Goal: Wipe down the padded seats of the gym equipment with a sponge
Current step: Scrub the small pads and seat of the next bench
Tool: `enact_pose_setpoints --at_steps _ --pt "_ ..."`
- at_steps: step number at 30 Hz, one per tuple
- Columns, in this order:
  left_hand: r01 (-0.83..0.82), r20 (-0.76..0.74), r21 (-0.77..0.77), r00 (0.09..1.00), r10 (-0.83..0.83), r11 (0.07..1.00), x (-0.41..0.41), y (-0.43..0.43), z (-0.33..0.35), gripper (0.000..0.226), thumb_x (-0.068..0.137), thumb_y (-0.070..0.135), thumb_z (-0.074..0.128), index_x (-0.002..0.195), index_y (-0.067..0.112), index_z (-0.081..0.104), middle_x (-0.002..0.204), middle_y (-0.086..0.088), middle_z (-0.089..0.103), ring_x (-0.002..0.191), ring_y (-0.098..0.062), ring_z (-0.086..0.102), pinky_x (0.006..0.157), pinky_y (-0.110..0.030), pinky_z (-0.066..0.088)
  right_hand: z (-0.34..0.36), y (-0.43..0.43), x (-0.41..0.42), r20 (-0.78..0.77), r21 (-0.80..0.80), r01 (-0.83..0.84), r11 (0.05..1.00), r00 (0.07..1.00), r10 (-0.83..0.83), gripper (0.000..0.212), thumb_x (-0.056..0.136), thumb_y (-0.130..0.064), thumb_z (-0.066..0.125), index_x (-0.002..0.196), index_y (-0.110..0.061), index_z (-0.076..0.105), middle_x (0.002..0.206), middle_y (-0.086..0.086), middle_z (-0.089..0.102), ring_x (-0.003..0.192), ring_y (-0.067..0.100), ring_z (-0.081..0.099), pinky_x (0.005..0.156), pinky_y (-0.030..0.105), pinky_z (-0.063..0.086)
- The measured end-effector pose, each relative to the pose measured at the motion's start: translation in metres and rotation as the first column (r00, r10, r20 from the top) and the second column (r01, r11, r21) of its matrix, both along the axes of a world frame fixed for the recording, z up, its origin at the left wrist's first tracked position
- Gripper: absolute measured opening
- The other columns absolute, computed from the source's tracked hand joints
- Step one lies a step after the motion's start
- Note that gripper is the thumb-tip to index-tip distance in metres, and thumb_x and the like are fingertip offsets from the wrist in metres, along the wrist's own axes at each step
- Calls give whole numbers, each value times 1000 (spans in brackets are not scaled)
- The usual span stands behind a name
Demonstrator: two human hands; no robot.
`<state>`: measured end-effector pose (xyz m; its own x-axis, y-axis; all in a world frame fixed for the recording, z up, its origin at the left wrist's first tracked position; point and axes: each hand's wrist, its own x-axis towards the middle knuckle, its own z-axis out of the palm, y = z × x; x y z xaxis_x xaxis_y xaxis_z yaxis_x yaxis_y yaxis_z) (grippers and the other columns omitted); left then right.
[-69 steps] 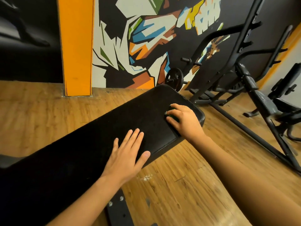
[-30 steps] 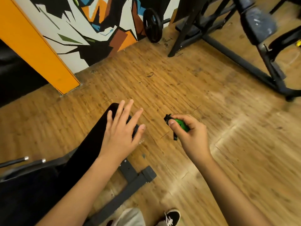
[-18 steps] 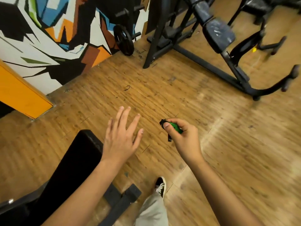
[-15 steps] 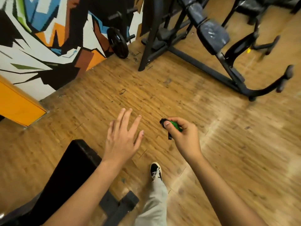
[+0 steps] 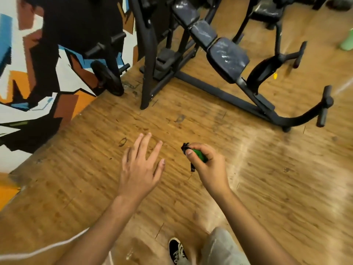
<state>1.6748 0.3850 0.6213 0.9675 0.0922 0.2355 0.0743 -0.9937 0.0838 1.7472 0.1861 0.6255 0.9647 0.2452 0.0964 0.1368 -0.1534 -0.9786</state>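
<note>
My right hand (image 5: 209,165) grips a small green and black sponge (image 5: 198,154) in mid-air above the wooden floor. To its left my left hand (image 5: 140,165) hovers with fingers spread, holding nothing. Farther off at the upper right stands a black incline bench with dark padded seat cushions (image 5: 227,57), the back pads (image 5: 203,32) wrapped in shiny plastic. Both hands are well short of that bench. The flat black bench is out of sight.
The incline bench's black frame and curved foot bar (image 5: 298,117) cross the floor on the right. A weight plate (image 5: 108,80) leans by the painted wall (image 5: 38,83) at left. A second padded machine (image 5: 267,8) stands at the top right. My shoe (image 5: 176,249) shows below.
I have stepped away from the flat black bench, which has dropped out of view. The incline bench has come closer. My right hand still holds the sponge, my left hand stays spread.
</note>
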Motion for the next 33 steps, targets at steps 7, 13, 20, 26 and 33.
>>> enact_pose_setpoints --at_steps 7,13,20,26,33 --pt "8 13 29 1000 -9 1000 203 18 -3 49 102 44 44 144 21 55 158 -12 38 149 -30 30 104 -54 42 -14 8 195 19 16 56 998 998 -57 22 94 -23 74 94 -44 72 98 -19 73 80 7 69 74 33 54" --pt "20 -19 29 1000 -19 999 371 27 -5 50 103 44 43 146 22 53 159 -10 37 149 -28 30 107 -51 40 -26 18 368 -15 -2 61 998 998 -61 11 95 -27 73 97 -38 75 98 -13 74 78 11 69 71 44 58" --pt "28 9 10 1000 -28 1000 544 58 -1 51 102 43 44 146 19 53 158 -12 39 148 -29 32 106 -55 42 -18 55 529 -77 21 108 994 991 -106 8 95 -17 72 100 -14 78 79 -10 69 63 5 63 59 15 47" --pt "97 -15 44 995 -96 994 677 112 -2 51 102 45 42 145 19 53 159 -12 38 149 -28 30 107 -53 40 -22 111 656 -71 24 177 984 982 -175 9 96 -22 71 102 -17 77 88 -8 73 63 8 65 63 23 51" --pt "191 -72 83 980 -185 978 811 149 4 52 102 45 41 147 19 51 160 -12 36 150 -27 28 110 -52 39 -40 149 783 -95 82 270 959 960 -262 17 95 -31 72 107 -19 76 95 -5 73 73 13 69 72 44 59"
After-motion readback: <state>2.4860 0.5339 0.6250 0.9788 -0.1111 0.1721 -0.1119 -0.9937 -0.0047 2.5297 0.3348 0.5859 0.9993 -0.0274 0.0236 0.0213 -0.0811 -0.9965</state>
